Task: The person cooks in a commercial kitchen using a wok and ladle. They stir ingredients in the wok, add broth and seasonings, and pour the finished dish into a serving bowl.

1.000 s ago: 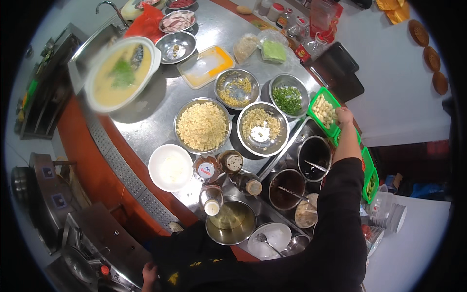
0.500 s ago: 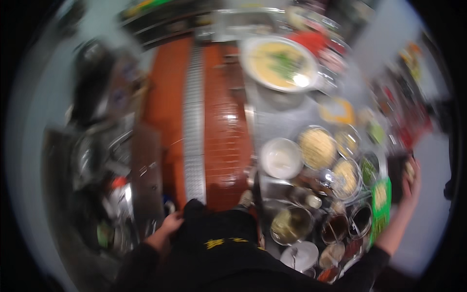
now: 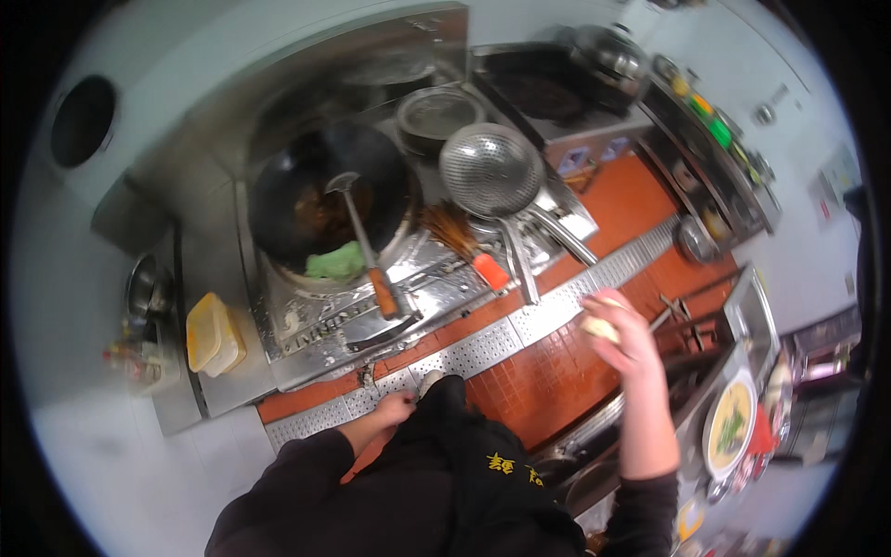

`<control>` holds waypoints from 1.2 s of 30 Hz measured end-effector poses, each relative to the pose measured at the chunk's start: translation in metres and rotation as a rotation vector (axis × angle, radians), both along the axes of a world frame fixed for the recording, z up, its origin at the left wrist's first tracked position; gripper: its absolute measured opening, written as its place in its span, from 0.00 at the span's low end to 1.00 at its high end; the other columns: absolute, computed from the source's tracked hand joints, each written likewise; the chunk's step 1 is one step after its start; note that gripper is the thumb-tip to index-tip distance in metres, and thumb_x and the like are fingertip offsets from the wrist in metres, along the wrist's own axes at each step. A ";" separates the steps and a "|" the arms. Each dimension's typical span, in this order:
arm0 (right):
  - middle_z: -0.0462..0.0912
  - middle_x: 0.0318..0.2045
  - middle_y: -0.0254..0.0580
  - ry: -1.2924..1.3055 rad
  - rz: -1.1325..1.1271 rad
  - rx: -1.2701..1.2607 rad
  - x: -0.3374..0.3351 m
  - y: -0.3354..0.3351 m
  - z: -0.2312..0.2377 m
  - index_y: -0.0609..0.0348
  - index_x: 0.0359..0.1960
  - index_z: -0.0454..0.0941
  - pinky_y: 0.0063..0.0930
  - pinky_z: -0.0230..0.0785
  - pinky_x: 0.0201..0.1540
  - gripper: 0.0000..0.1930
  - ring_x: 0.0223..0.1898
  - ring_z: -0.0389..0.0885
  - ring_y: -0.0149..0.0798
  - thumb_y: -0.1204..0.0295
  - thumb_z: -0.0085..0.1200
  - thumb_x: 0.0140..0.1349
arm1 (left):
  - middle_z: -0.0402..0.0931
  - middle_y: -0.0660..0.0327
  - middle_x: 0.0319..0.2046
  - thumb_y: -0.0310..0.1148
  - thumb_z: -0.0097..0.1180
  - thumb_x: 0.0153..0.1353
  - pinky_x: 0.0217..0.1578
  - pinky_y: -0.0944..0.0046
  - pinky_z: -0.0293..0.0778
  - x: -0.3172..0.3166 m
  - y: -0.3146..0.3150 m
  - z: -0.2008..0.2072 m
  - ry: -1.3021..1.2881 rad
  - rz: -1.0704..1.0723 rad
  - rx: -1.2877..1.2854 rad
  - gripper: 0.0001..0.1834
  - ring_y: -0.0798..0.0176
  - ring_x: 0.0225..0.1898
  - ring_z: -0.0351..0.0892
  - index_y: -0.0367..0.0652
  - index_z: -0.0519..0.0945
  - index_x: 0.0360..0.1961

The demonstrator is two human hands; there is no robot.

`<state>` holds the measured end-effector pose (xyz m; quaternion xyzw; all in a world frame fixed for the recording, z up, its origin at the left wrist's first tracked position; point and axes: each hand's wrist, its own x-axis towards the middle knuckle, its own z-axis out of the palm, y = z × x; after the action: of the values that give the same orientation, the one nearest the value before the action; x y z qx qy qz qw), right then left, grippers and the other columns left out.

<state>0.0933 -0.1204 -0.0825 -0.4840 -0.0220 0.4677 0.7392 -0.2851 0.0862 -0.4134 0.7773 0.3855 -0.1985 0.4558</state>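
My right hand (image 3: pixel 624 336) is raised over the red tiled floor, its fingers closed around small pale-yellow pieces (image 3: pixel 600 327) whose kind I cannot make out. Low beside my dark apron is my left hand (image 3: pixel 394 408), its fingers curled and no object showing in it. Ahead on the stove sits a black wok (image 3: pixel 278 204) with dark residue at its bottom. A wok ladle (image 3: pixel 357 227) with a wooden handle lies across its near rim, beside a green cloth (image 3: pixel 336 264). To the wok's right are a bamboo brush (image 3: pixel 455 237) and a perforated strainer (image 3: pixel 490 172).
A yellow plastic tub (image 3: pixel 213 334) stands on the steel counter at left. A metal drain grate (image 3: pixel 483 353) crosses the floor before the stove. At right, a white bowl (image 3: pixel 730 427) of yellow food with green garnish stands on another counter. A lidded pot (image 3: pixel 608 54) stands at the back.
My view has swung from the ingredient counter to the stove and wok. My right hand has left the counter's far side and is now over the floor with pale pieces. My left hand stays low.
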 end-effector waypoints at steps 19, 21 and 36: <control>0.63 0.67 0.52 -0.886 0.719 -0.156 -0.089 0.441 -0.056 0.57 0.71 0.53 0.45 0.62 0.65 0.39 0.65 0.65 0.55 0.65 0.60 0.62 | 0.84 0.51 0.36 0.29 0.58 0.56 0.33 0.62 0.78 -0.186 -0.043 -0.080 0.017 1.209 -0.368 0.20 0.60 0.33 0.83 0.32 0.79 0.50; 0.62 0.67 0.58 -1.390 0.815 -0.246 -0.108 0.396 -0.057 0.57 0.72 0.51 0.44 0.62 0.66 0.43 0.65 0.66 0.58 0.64 0.63 0.59 | 0.84 0.50 0.38 0.30 0.57 0.56 0.35 0.61 0.78 -0.181 -0.050 -0.092 0.039 0.988 -0.258 0.20 0.59 0.35 0.84 0.32 0.79 0.50; 0.81 0.43 0.67 -1.704 1.027 -0.687 -0.013 0.305 0.008 0.58 0.67 0.61 0.51 0.69 0.54 0.26 0.48 0.79 0.64 0.60 0.41 0.71 | 0.83 0.47 0.37 0.41 0.57 0.61 0.37 0.56 0.76 -0.135 -0.095 -0.089 0.060 1.036 -0.119 0.19 0.55 0.40 0.83 0.36 0.83 0.43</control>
<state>0.0802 0.1843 -0.0747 -0.7690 -0.6033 0.2108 0.0153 -0.4197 -0.0083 -0.5020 0.4515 0.7204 0.0093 0.5263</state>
